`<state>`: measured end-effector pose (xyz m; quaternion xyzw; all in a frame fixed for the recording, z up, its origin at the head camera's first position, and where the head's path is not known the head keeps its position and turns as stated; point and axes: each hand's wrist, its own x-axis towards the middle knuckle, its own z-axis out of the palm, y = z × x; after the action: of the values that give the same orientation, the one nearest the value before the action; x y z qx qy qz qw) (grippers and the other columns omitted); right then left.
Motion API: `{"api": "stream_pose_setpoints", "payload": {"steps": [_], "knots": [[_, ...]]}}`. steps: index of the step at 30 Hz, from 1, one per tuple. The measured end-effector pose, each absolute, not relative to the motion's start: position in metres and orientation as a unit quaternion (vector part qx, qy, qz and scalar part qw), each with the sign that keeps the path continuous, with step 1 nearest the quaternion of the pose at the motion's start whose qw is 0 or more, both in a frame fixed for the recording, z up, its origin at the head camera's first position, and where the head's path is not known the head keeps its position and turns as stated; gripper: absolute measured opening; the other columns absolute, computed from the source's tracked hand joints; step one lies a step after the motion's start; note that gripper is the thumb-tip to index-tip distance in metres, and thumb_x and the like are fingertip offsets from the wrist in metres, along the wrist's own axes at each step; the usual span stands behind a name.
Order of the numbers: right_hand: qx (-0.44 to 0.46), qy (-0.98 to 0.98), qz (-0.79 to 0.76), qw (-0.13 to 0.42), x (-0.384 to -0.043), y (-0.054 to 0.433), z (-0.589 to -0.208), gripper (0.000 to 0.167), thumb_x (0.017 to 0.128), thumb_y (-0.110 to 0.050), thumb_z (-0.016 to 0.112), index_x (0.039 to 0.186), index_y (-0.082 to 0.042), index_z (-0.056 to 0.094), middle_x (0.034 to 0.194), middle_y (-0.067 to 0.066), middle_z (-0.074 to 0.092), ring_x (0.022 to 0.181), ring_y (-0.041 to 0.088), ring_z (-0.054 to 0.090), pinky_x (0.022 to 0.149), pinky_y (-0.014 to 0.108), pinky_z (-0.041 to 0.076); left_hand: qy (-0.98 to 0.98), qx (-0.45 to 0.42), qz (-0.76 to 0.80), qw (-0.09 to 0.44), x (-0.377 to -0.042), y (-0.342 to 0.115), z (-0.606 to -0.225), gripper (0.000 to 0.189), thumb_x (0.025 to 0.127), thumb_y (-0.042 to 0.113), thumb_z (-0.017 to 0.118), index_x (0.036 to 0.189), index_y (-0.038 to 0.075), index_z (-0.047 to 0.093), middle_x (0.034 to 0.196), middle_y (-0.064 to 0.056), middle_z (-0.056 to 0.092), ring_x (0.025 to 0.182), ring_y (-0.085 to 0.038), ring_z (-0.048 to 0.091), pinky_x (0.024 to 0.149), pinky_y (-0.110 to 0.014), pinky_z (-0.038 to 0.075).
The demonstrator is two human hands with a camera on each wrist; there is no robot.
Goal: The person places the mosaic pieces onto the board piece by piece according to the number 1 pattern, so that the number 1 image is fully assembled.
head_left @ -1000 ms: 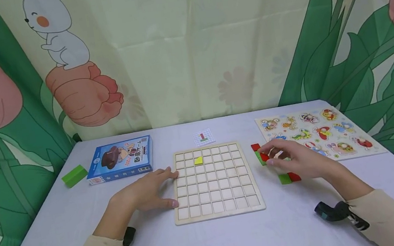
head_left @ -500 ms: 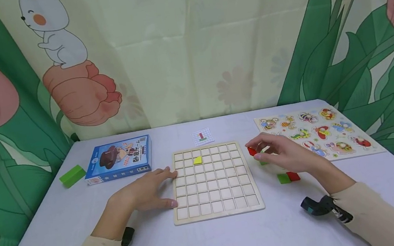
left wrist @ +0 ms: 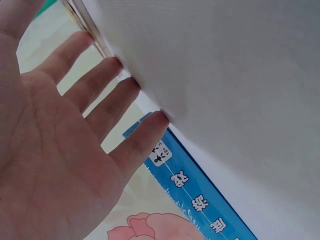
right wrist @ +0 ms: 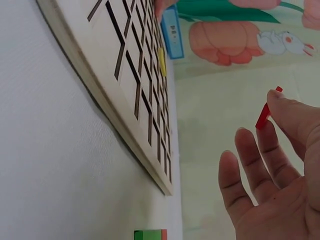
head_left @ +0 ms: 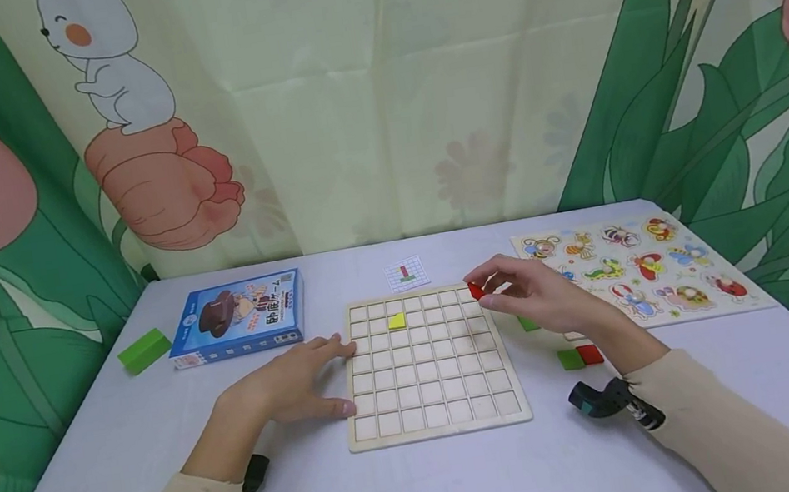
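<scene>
My right hand (head_left: 545, 296) pinches a thin red square tile (head_left: 476, 291) between thumb and fingers, over the far right corner of the wooden grid board (head_left: 436, 415). In the right wrist view the red tile (right wrist: 265, 110) is seen nearly edge-on, apart from the board. My left hand (head_left: 289, 387) rests at the board's left side, its fingers extended and touching the edge. A yellow tile (head_left: 396, 322) lies in one cell near the board's far left. Beyond the board is a small pattern card (head_left: 406, 274) with a red and green figure on a grid.
Right of the board lie a green tile (head_left: 529, 324), partly behind my right hand, and a green tile (head_left: 570, 360) touching a red tile (head_left: 591, 354). An insect picture board (head_left: 682, 298) stands farther right. At left are a blue box (head_left: 238, 318) and a green block (head_left: 145, 351).
My right hand has picked up the red tile from the pieces at right and carried it leftward to the board's far right corner. My left hand stays at the board's edge.
</scene>
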<state>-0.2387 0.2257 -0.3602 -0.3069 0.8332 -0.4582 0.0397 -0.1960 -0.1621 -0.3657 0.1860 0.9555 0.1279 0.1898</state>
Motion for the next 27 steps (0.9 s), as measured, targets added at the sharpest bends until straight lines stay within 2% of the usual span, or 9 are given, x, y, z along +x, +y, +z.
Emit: {"api": "stream_pose_setpoints", "payload": {"steps": [4,9,13,21,27], "knots": [[-0.307,0.828,-0.467,0.043,-0.243,0.218,-0.361,0.032,0.1,-0.016,0.07,0.131,-0.021,0.065,0.13,0.004,0.064,0.113,0.022,0.063,0.093,0.03,0.056,0.955,0.187,0.127,0.192,-0.195,-0.162,-0.366,0.092,0.079,0.063,0.08,0.157,0.029,0.044,0.168,-0.01,0.031,0.154,-0.038,0.028,0.119,-0.061,0.032],[-0.314,0.816,-0.484,0.044,-0.25,0.21,-0.36,0.032,0.099,-0.012,0.069,0.131,-0.015,0.065,0.132,0.015,0.063,0.113,0.025,0.063,0.094,0.031,0.056,0.956,0.187,0.123,0.191,-0.195,-0.161,-0.364,0.092,0.079,0.062,0.08,0.157,0.028,0.044,0.168,-0.01,0.031,0.154,-0.037,0.028,0.119,-0.06,0.033],[-0.312,0.812,-0.491,0.045,-0.256,0.204,-0.357,0.033,0.099,-0.01,0.069,0.132,-0.013,0.065,0.133,0.017,0.063,0.114,0.026,0.063,0.095,0.032,0.056,0.956,0.187,0.122,0.192,-0.196,-0.16,-0.364,0.092,0.079,0.06,0.081,0.157,0.029,0.044,0.168,-0.009,0.03,0.154,-0.037,0.028,0.119,-0.061,0.032],[-0.307,0.807,-0.502,0.053,-0.266,0.193,-0.358,0.032,0.099,-0.013,0.07,0.131,-0.015,0.065,0.132,0.007,0.064,0.113,0.026,0.062,0.094,0.034,0.055,0.955,0.184,0.128,0.192,-0.197,-0.161,-0.364,0.092,0.079,0.061,0.081,0.157,0.029,0.045,0.168,-0.01,0.031,0.154,-0.038,0.028,0.119,-0.061,0.032],[-0.307,0.803,-0.506,0.068,-0.272,0.183,-0.362,0.031,0.1,-0.014,0.07,0.131,-0.014,0.065,0.134,0.011,0.063,0.113,0.027,0.062,0.092,0.037,0.055,0.954,0.185,0.13,0.196,-0.197,-0.161,-0.363,0.091,0.079,0.061,0.081,0.156,0.029,0.046,0.167,-0.01,0.032,0.154,-0.039,0.028,0.119,-0.062,0.031]]}}
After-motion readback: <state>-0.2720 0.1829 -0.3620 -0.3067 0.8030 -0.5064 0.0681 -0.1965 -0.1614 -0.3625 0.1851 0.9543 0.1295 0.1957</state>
